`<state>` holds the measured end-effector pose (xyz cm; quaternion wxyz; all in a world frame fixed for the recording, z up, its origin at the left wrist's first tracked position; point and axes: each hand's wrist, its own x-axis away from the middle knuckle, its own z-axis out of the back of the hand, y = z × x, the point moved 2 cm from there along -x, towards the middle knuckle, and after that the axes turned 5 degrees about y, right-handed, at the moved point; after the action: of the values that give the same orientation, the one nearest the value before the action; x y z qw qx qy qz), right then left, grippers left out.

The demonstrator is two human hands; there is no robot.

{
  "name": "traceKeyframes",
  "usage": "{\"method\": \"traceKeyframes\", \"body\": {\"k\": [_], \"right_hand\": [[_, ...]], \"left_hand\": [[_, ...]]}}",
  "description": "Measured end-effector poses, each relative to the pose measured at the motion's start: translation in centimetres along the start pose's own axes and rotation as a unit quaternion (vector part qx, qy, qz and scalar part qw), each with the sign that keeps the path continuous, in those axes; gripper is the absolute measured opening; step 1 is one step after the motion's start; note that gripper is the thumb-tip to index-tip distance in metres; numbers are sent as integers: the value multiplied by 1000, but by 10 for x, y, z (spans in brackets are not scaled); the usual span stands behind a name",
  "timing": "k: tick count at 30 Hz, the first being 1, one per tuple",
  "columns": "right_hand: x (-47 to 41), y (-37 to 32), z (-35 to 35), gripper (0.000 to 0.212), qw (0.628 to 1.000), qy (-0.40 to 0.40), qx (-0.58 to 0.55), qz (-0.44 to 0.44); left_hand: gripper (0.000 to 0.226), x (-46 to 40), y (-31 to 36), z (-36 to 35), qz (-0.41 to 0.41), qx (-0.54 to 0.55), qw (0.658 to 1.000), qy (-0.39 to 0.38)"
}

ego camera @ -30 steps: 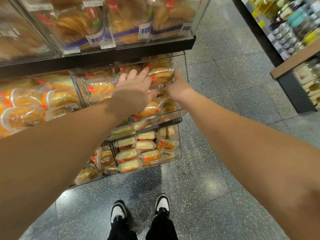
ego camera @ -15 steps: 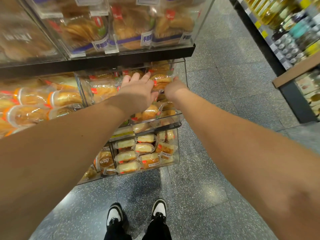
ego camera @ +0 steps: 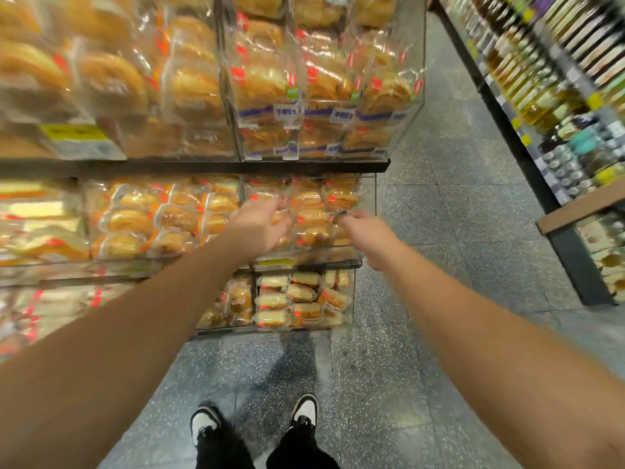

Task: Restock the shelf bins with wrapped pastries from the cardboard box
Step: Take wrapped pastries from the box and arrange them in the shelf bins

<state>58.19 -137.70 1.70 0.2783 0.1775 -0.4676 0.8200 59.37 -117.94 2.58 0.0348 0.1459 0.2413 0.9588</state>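
Both my arms stretched forward; left hand [ego camera: 258, 228] fingers loosely curled, right hand [ego camera: 367, 233] blurred, grip unclear.

Bright, even overhead store light. Motion blur smears the upper bins [ego camera: 101, 79] and the right-hand bottle shelf [ego camera: 558, 79]. Wide-angle bending curves the edges. Glare flecks the wrappers; soft shadow pools on the floor [ego camera: 287, 363].

whole shot is motion-smeared, worst on the upper bins [ego camera: 111, 79] left of the clear middle bin [ego camera: 306, 218], so their labels can't be read. Fingers of the left hand [ego camera: 258, 225] and right hand [ego camera: 367, 230] blur into the wrapped pastries [ego camera: 307, 216] in that bin, can't tell if either grips one. Both arms run off the bottom edge
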Motion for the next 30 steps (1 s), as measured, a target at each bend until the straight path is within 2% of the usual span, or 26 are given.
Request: {"method": "traceKeyframes", "body": {"k": [5,9,12,18,23,25,27,30], "right_hand": [[85,-38,-58,37,985,-93,122,76],[157,-76,-134,41,950,-153,217,166],[211,-104,-207,37,905,-189,295,242],[325,-151,-380,33,813,-263,371,365],[412,-164,-514,35,733,-316,426,427],[443,-170,-557,34,700,-337,442,449],[471,-178,-596,37,664,-350,461,473],[504,-191,-653,40,621,-367,478,502]], "left_hand": [[43,93,-81,49,99,86,990,47],[40,178,-163,87,163,82,979,92],[40,241,-233,116,210,71,969,107],[41,375,-381,177,302,21,941,153],[50,488,-499,214,387,-24,914,121],[43,528,-537,222,413,-39,904,106],[21,566,-564,230,418,-58,897,130],[16,608,-598,246,448,-72,877,155]]}}
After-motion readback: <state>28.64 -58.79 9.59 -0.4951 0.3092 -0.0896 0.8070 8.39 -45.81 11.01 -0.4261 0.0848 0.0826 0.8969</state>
